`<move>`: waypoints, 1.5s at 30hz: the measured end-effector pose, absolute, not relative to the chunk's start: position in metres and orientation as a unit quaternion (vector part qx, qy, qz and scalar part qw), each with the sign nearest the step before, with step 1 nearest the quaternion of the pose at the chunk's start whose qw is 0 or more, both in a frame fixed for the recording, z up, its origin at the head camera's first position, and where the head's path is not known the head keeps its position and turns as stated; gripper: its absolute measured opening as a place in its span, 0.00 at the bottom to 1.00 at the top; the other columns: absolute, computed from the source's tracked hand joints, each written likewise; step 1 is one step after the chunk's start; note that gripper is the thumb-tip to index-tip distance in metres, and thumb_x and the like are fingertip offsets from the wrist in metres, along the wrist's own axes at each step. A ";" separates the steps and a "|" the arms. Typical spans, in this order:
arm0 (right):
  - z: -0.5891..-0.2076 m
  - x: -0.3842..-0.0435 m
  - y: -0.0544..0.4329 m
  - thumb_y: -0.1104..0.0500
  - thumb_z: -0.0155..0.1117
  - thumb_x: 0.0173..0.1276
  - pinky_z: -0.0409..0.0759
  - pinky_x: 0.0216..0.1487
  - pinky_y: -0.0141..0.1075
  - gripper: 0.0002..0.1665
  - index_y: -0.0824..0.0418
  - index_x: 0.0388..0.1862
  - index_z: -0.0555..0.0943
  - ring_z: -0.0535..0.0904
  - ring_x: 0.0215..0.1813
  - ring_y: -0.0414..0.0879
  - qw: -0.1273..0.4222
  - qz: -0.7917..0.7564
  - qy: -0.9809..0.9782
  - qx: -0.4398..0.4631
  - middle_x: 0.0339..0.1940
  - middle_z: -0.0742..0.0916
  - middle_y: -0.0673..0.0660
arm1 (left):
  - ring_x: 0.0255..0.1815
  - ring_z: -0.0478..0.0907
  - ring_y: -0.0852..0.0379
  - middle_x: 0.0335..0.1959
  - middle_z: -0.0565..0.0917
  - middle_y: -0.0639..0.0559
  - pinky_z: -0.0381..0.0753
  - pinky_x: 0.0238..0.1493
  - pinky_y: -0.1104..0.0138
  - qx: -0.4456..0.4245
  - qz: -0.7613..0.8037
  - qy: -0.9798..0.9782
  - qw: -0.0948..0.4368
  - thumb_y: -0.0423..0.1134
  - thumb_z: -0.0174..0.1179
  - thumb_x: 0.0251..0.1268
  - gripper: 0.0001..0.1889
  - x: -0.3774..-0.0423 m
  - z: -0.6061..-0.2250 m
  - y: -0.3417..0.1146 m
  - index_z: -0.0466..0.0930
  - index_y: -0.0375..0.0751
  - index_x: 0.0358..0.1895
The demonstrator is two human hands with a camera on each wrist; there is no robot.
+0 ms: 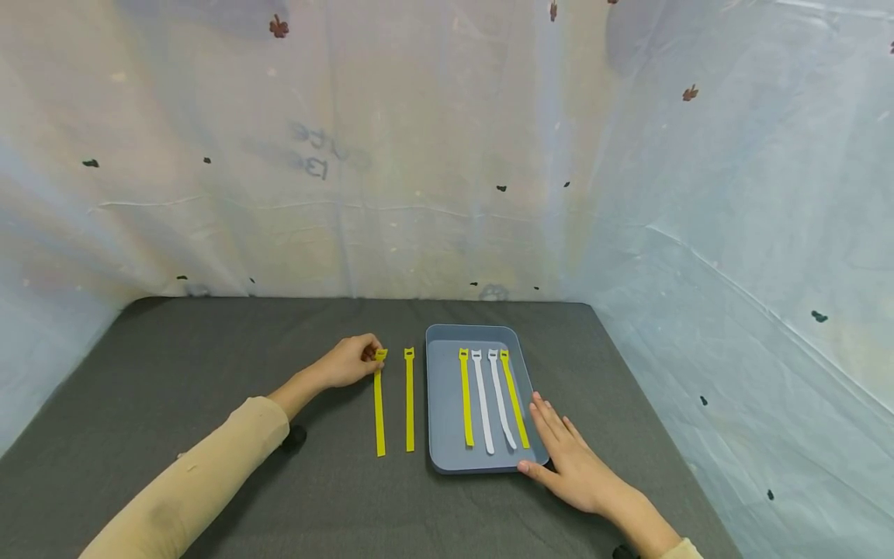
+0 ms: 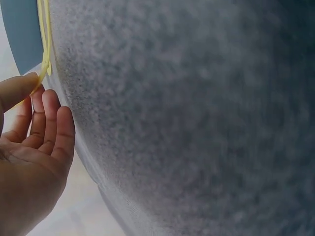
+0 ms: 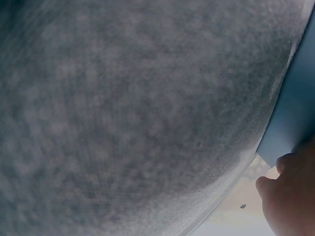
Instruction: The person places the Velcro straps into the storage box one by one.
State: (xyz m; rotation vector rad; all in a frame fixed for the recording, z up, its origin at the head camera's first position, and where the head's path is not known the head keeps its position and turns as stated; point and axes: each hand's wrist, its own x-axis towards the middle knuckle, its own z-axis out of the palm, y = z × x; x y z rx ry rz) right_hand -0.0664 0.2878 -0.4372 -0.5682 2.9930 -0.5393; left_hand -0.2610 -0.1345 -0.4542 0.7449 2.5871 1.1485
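Note:
My left hand (image 1: 348, 362) pinches the slotted head of a yellow hook-and-loop cable tie (image 1: 379, 411) between thumb and fingertips. In the left wrist view, that hand (image 2: 42, 157) has the tie (image 2: 46, 56) at its thumb tip. Just right of it, another yellow cable tie (image 1: 410, 404) lies straight on the dark cloth. A blue-grey tray (image 1: 443, 419) carries two yellow and two white cable ties, lying side by side lengthwise. My right hand (image 1: 576, 466), fingers straight, rests against the tray's lower right edge. The right wrist view shows this hand (image 3: 295, 194) partly, beside the tray's side wall (image 3: 295, 103).
Dark grey cloth (image 1: 279, 497) covers the table. Pale plastic sheeting (image 1: 419, 155) with small leaf marks hangs behind the table and along its right side (image 1: 768, 256). A small black object (image 1: 295, 439) shows under the left wrist.

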 end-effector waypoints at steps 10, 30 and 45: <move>-0.437 -0.066 0.287 0.30 0.58 0.75 0.51 0.79 0.66 0.58 0.64 0.86 0.49 0.48 0.86 0.60 0.027 -0.175 0.967 -0.181 0.88 0.50 0.58 | 0.41 0.79 0.52 0.45 0.82 0.43 0.82 0.38 0.60 0.223 0.438 0.863 0.113 0.37 0.63 0.76 0.14 -0.259 -0.450 -0.135 0.79 0.32 0.57; -0.438 -0.066 0.287 0.30 0.57 0.75 0.50 0.79 0.66 0.58 0.63 0.86 0.48 0.47 0.86 0.59 0.031 -0.173 0.968 -0.179 0.88 0.50 0.58 | 0.47 0.84 0.39 0.46 0.85 0.44 0.85 0.49 0.48 0.167 0.536 0.820 0.111 0.41 0.64 0.77 0.16 -0.248 -0.428 -0.125 0.81 0.34 0.57; -0.437 -0.066 0.286 0.31 0.59 0.75 0.50 0.79 0.66 0.58 0.63 0.86 0.48 0.47 0.86 0.59 0.029 -0.173 0.968 -0.181 0.88 0.50 0.57 | 0.55 0.80 0.32 0.47 0.85 0.43 0.79 0.61 0.42 0.162 0.578 0.789 0.132 0.43 0.64 0.77 0.17 -0.247 -0.401 -0.119 0.80 0.35 0.58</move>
